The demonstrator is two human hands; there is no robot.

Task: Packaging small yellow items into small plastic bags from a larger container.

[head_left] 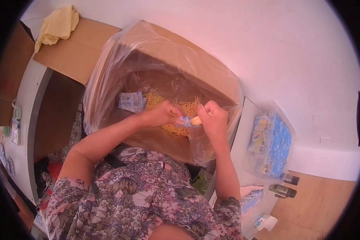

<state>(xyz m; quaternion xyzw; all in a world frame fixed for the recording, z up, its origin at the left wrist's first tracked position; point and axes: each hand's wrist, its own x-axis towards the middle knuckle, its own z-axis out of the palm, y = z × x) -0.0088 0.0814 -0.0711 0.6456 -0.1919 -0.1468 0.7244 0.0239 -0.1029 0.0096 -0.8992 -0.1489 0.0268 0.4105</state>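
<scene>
My left hand (163,113) pinches a small clear plastic packet with blue print (184,121) over a large open box. Beside it, my right hand (214,118) is closed on a short bundle of thin yellow sticks (195,120), whose left ends meet the packet's mouth. Whether the sticks are inside it I cannot tell. Below both hands, the cardboard box (180,47), lined with clear plastic film, holds a loose heap of thin yellow sticks (174,129). A stack of flat, blue-printed packets (132,101) lies inside the box, left of the heap.
To the right, a clear bin (270,144) holds many blue-printed packets. A dark green bottle (283,191) lies near it. At the far left, a yellow cloth (61,25) drapes over a cardboard flap (78,48). A white table (26,160) stands on the left, bearing small items.
</scene>
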